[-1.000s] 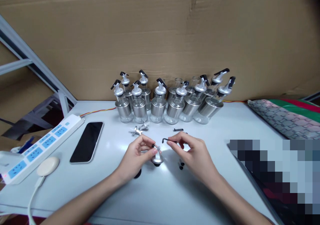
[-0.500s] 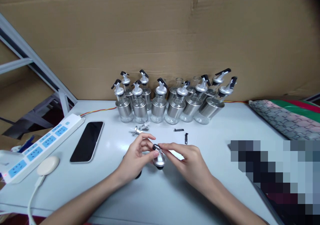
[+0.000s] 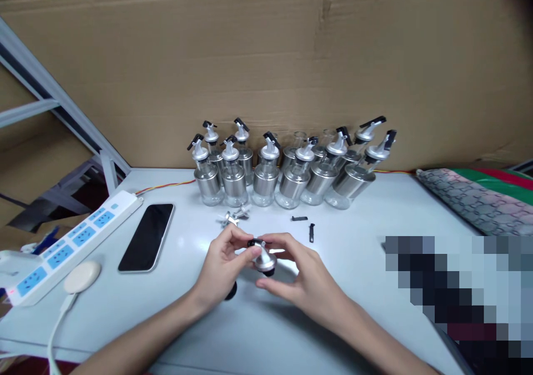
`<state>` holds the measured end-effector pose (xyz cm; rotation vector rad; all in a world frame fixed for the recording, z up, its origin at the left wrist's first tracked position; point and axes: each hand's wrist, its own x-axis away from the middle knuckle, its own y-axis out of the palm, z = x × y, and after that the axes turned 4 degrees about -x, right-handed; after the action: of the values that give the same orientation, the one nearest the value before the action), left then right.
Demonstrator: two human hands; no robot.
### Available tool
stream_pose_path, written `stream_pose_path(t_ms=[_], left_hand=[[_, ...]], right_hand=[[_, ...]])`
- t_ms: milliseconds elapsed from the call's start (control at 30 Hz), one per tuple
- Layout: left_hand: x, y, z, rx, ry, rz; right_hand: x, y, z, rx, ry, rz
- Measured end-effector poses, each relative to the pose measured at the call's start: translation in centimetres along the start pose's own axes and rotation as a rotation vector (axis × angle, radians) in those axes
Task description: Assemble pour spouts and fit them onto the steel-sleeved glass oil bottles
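Observation:
My left hand (image 3: 222, 261) is closed on a silver pour spout (image 3: 265, 261), thumb and fingers pinching its upper end by the black flip cap (image 3: 255, 243). The spout's black stopper end points down. Around its right side, my right hand (image 3: 297, 269) has fingers and thumb spread apart; whether a fingertip touches the spout I cannot tell. Just beyond my left hand lie silver spout parts (image 3: 230, 219). Two small black levers (image 3: 311, 233) rest farther to the right. A dark round piece (image 3: 231, 291) shows partly from under my left wrist.
Several glass bottles with steel sleeves (image 3: 265, 183), most topped with spouts, line the back of the white table (image 3: 200, 330) before a cardboard wall. A phone (image 3: 146, 236), a power strip (image 3: 79, 244) and a round white charger (image 3: 82, 276) lie left. Patterned fabric (image 3: 474, 200) is at right.
My right hand has loosened its pinch at the cap and spread around the spout, its thumb now below. The spout has tipped slightly in my left hand.

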<state>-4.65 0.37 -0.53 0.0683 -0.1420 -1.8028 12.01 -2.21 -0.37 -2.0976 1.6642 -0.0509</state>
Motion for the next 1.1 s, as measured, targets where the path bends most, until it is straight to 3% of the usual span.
stream_pose_path(t_ms=[167, 367, 700, 833, 1100], left_hand=[[0.2, 0.0, 0.1, 0.016, -0.008, -0.013], [-0.1, -0.5, 0.1, -0.041, -0.042, -0.066], [0.0, -0.4, 0.3, -0.135, -0.222, -0.237], [0.1, -0.4, 0.6, -0.166, -0.226, -0.322], [0.0, -0.9, 0.8, -0.328, -0.126, -0.384]], right_hand=[[0.1, 0.4, -0.2, -0.014, 0.011, 0.014], [-0.2, -0.4, -0.5, 0.149, -0.041, 0.055], [0.0, -0.9, -0.3, 0.257, -0.143, 0.022], [0.0, -0.9, 0.1, 0.266, -0.153, 0.005], [0.1, -0.7, 0.4, 0.265, -0.141, 0.005]])
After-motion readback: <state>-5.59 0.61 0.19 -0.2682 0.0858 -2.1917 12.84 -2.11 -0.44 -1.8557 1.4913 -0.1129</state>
